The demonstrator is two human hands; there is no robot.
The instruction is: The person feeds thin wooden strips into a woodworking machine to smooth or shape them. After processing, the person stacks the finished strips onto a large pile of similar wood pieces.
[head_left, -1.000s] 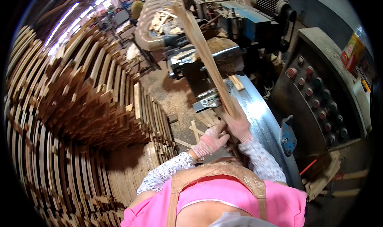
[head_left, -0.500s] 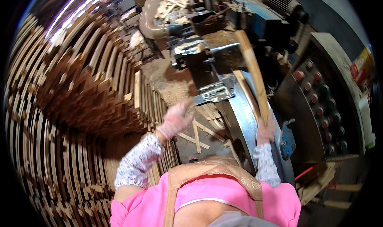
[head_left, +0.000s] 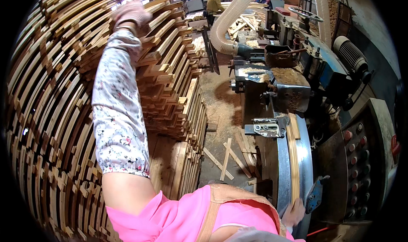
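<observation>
Far out to the left, my left hand, in a pale glove, is at the top of a tall stack of wooden strips. Blur hides its fingers, so I cannot tell whether it grips one. At the lower right my right hand, also gloved, closes on the near end of a long wooden strip. That strip lies lengthwise on the metal machine bed. A second wooden piece overlaps its far end, beside a metal guide bracket.
Beyond the bed stands a woodworking machine with sawdust on it and a ribbed hose. A control panel with several buttons is at the right. Loose offcuts litter the floor. Another person is far off.
My left hand has moved up and left to the stack. My right hand has drawn nearer, and the strip, tilted up before, now lies on the bed. The view has shifted left.
</observation>
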